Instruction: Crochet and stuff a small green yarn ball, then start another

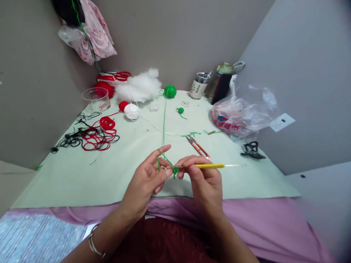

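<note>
My right hand is closed round a crochet hook with a yellow handle, whose thin metal end points right. Its other tip reaches left to a small green crochet piece between my hands. My left hand pinches by that piece, with green yarn looped over its raised index finger. The strand runs back to a green yarn ball at the rear of the table. Beyond my hands lie orange-handled thread snips and a small green crocheted ball.
White stuffing, a white yarn ball and a clear plastic cup stand at back left. Tangled red yarn and black yarn lie left. A plastic bag, a pen can and a black claw clip are right.
</note>
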The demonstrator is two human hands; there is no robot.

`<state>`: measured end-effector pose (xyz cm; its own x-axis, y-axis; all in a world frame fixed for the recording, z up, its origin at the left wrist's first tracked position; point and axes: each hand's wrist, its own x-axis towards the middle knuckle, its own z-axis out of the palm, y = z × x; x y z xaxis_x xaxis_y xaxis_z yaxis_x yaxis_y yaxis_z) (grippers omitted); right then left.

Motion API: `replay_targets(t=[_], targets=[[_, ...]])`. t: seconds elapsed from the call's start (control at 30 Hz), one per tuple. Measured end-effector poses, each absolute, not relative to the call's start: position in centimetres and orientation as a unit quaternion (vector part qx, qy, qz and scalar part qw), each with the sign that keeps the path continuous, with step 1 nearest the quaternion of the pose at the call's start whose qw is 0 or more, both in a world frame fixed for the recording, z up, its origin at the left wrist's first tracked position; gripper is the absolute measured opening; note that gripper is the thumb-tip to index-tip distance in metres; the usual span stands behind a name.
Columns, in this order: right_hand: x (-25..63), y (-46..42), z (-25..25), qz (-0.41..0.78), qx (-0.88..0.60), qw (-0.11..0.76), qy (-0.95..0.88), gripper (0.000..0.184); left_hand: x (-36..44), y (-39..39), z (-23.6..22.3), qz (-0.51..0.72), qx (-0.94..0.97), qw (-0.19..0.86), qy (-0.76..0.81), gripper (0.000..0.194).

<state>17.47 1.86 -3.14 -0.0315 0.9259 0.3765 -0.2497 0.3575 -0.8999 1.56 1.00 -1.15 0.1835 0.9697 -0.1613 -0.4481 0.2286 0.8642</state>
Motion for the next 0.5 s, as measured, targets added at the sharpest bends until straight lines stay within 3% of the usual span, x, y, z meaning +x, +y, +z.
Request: replay_targets(t=[0.13, 0.27, 0.37, 0.43, 0.5], targets=[[18.0, 1.7, -2.9, 0.436, -0.315, 0.61, -0.581, 0.018, 1.4, 1.0, -1.3, 0.526, 0.364, 0.666, 0.384, 0.06], [18.4, 1.3, -3.0, 0.196, -0.317, 0.566, -0.736, 0.019, 1.6, 0.9, -1.9, 0.547, 0.384, 0.628, 0.399, 0.064], [18.3, 1.0, -3.3, -0.003, -0.311, 0.516, -0.798, 0.027, 2.0, 0.8, -2.0, 0.543, 0.351, 0.662, 0.378, 0.068], [18.2, 0.9, -3.4, -0.028, -0.323, 0.52, -0.79, 0.03, 2.2, 0.8, -1.7, 0.515, 0.305, 0.723, 0.345, 0.067], [18.1, 0.9, -3.3, 0.053, -0.337, 0.562, -0.754, 0.029, 2.1, 0.9, -1.4, 0.489, 0.264, 0.768, 0.319, 0.062]])
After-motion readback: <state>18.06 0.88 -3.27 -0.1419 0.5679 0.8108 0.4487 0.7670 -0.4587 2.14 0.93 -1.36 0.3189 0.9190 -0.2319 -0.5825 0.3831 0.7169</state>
